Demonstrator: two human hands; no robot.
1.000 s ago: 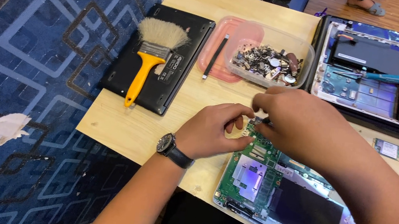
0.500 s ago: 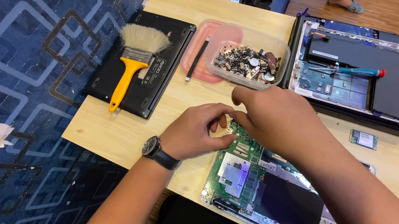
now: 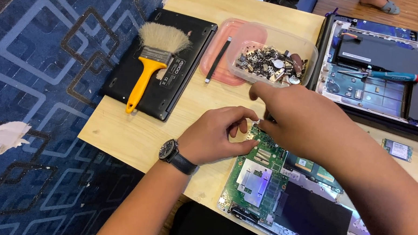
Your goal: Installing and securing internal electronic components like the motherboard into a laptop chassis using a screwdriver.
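Observation:
An opened laptop (image 3: 288,210) lies at the near edge of the wooden table (image 3: 125,133), its green circuit board (image 3: 258,176) and black battery bare. My left hand (image 3: 217,135), with a black wristwatch on the wrist, rests its fingertips on the board's top left corner. My right hand (image 3: 296,119) hovers over the same corner, fingers curled down; whatever they pinch is hidden. A clear plastic tub (image 3: 272,55) full of small metal parts stands just beyond my right hand.
A paintbrush with a yellow handle (image 3: 151,60) lies on a closed black laptop (image 3: 165,62) at the left. A pink lid and a black pen (image 3: 218,59) sit beside the tub. A second opened laptop (image 3: 394,78) with a teal screwdriver (image 3: 389,76) is at the back right. A small chip card (image 3: 397,150) lies loose.
The view has shifted slightly. My two hands stay at the board's top left corner, and my left fingers have spread a little.

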